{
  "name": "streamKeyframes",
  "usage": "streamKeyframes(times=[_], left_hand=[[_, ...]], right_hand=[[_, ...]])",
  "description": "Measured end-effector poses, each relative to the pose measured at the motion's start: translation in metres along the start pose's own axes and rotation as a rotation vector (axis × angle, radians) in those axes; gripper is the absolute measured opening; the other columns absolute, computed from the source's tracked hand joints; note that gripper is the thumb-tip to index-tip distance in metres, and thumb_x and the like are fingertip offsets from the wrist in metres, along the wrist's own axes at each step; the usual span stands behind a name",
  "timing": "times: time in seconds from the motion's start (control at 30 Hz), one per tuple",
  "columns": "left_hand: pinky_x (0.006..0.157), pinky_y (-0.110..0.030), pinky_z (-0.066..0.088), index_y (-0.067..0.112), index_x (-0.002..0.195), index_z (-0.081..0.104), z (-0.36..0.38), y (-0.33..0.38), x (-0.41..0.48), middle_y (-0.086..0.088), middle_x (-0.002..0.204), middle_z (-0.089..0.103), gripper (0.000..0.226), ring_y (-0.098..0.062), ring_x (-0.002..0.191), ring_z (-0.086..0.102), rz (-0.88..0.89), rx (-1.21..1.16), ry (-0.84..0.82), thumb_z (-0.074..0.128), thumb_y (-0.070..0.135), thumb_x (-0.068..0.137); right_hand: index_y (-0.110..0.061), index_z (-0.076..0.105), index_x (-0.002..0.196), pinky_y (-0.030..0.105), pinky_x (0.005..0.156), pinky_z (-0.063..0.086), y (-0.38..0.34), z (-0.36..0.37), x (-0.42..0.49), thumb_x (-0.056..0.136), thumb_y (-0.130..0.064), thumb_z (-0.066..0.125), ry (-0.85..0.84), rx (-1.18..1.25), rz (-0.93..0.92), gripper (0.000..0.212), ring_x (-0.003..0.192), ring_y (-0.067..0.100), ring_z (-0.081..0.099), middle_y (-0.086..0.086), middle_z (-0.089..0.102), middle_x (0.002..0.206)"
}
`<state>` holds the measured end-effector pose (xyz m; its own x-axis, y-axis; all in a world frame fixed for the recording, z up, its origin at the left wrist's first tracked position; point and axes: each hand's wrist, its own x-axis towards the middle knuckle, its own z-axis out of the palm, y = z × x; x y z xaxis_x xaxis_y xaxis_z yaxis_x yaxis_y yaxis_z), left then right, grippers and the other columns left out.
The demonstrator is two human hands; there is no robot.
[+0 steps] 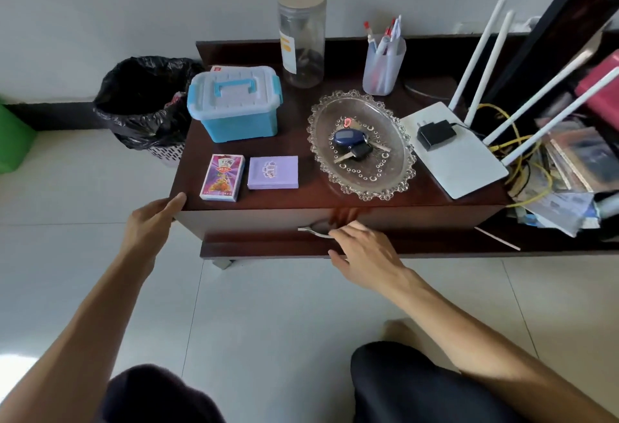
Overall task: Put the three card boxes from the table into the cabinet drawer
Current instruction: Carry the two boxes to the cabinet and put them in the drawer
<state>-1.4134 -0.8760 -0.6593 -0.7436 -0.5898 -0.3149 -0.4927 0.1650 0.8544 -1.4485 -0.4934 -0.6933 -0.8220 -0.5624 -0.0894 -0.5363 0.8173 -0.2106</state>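
Your right hand was at the metal handle on the front of the cabinet drawer, its fingers curled over the handle's right end and the thumb lying lower against the dark panel below. The drawer front sat flush with the cabinet, so it looked closed. Your left hand rested on the front left corner of the tabletop, fingers together and fairly straight, holding nothing.

Two card boxes lay flat near the front left edge of the tabletop: a colourful card box with playing-card art, and just to its right, not touching, a lilac card box. A red-and-white edge showed behind the blue storage box; whether that was the third card box could not be told.

Behind the lilac box stood the storage box with its white lid and blue carry handle. Further back stood a tall clear jar with a pale lid and a frosted pen cup holding pens. A glass dish in the middle held keys. To the right lay a white router with a black plug adapter on top. A bin lined with a black bag stood on the floor to the left of the cabinet.
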Motion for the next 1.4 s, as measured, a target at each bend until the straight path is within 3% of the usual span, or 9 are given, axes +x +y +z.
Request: streamKeyframes(times=[0.13,0.27,0.47,0.6,0.67,0.8,0.93,1.13,1.4], left_hand=[[0.096,-0.038,0.05,0.017,0.112,0.072,-0.006,0.001,0.007,-0.007,0.105,0.074,0.062,-0.021,0.098,0.066,0.022,-0.033,-0.105,0.072,0.061,0.068],[0.099,-0.035,0.047,0.01,0.121,0.068,-0.009,0.007,0.005,-0.006,0.112,0.074,0.057,-0.018,0.104,0.068,0.002,-0.111,-0.182,0.073,0.045,0.077],[0.085,-0.028,0.05,0.009,0.119,0.068,-0.01,0.02,-0.001,-0.006,0.102,0.074,0.037,-0.009,0.084,0.07,-0.041,-0.161,-0.246,0.067,0.03,0.088],[0.097,-0.032,0.046,0.003,0.124,0.063,-0.013,0.021,-0.002,-0.009,0.113,0.069,0.04,-0.014,0.092,0.065,-0.041,-0.185,-0.305,0.063,0.027,0.092],[0.102,-0.034,0.044,0.001,0.125,0.062,-0.014,0.022,-0.001,-0.009,0.117,0.068,0.04,-0.015,0.098,0.064,-0.046,-0.192,-0.332,0.062,0.026,0.093],[0.103,-0.035,0.044,-0.001,0.125,0.061,-0.013,0.02,0.002,-0.009,0.115,0.069,0.041,-0.016,0.102,0.064,-0.026,-0.208,-0.327,0.062,0.026,0.093],[0.104,-0.038,0.045,-0.002,0.124,0.059,-0.01,0.014,0.003,-0.013,0.116,0.066,0.041,-0.019,0.101,0.064,-0.007,-0.231,-0.288,0.062,0.025,0.093],[0.097,-0.029,0.056,-0.006,0.127,0.055,-0.007,0.012,0.0,-0.01,0.105,0.065,0.044,-0.015,0.093,0.064,0.03,-0.224,-0.266,0.059,0.024,0.095],[0.09,-0.022,0.056,-0.004,0.126,0.057,-0.005,0.009,0.001,-0.007,0.1,0.067,0.043,-0.011,0.087,0.067,0.009,-0.232,-0.228,0.06,0.024,0.094]], right_hand=[[-0.014,0.067,0.11,0.035,0.065,0.055,0.0,0.006,-0.002,0.089,-0.038,0.058,0.038,0.002,-0.038,0.033,0.104,0.02,0.063,-0.003,0.072,0.099],[-0.013,0.067,0.109,0.038,0.07,0.056,0.001,0.001,-0.001,0.09,-0.037,0.056,0.026,0.009,-0.056,0.032,0.102,0.022,0.062,-0.001,0.07,0.099],[-0.013,0.07,0.104,0.038,0.071,0.056,-0.004,-0.007,-0.016,0.093,-0.03,0.054,0.011,0.0,-0.108,0.026,0.095,0.022,0.063,-0.001,0.072,0.096],[-0.011,0.074,0.099,0.039,0.066,0.057,-0.012,-0.007,-0.031,0.09,-0.018,0.059,-0.006,-0.018,-0.118,0.019,0.088,0.023,0.067,0.001,0.075,0.091],[-0.014,0.076,0.094,0.034,0.056,0.057,-0.016,-0.005,-0.04,0.079,-0.014,0.071,-0.017,-0.047,-0.146,0.015,0.083,0.02,0.069,-0.003,0.076,0.082],[-0.011,0.079,0.105,0.028,0.044,0.052,-0.017,0.003,-0.063,0.056,-0.007,0.086,-0.022,-0.118,-0.241,0.049,0.079,0.02,0.072,-0.002,0.076,0.081],[-0.003,0.07,0.125,0.031,0.055,0.054,-0.014,0.012,-0.087,0.065,-0.003,0.075,-0.065,-0.138,-0.38,0.06,0.085,0.024,0.07,0.004,0.075,0.095],[-0.003,0.069,0.125,0.031,0.058,0.056,-0.026,0.017,-0.114,0.07,-0.009,0.076,-0.103,-0.183,-0.432,0.056,0.083,0.024,0.07,0.006,0.075,0.096],[-0.009,0.074,0.12,0.026,0.058,0.055,-0.034,0.019,-0.128,0.064,-0.018,0.078,-0.105,-0.144,-0.425,0.057,0.082,0.019,0.071,0.001,0.077,0.095]])
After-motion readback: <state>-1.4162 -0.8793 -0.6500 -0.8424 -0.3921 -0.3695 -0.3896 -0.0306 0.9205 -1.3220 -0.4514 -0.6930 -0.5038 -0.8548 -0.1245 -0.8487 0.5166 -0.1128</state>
